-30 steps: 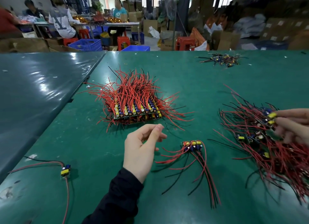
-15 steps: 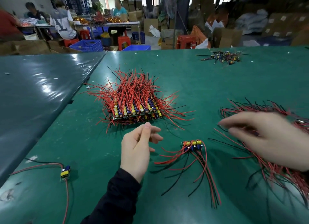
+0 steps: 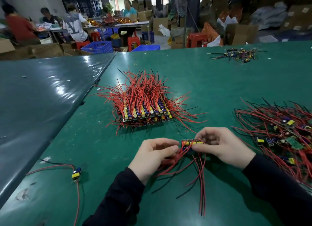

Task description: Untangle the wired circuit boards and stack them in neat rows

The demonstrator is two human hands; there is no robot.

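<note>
Factory floor: workers point(image 3: 74, 26), cartons point(image 3: 243, 34), crates point(image 3: 98, 47).

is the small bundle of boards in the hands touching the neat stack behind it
Apart. The head view shows bare green table between the small bundle and the stack.

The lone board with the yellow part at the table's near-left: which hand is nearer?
Left. The left hand is to the right of the lone board; the right hand is farther right.

Your green tabletop point(image 3: 211, 84) carries a neat stack of red-wired circuit boards point(image 3: 145, 107), a tangled heap point(image 3: 278, 134) at right, one stray yellow-and-blue board point(image 3: 76, 173) at left, and a small far cluster point(image 3: 236, 54).
</note>
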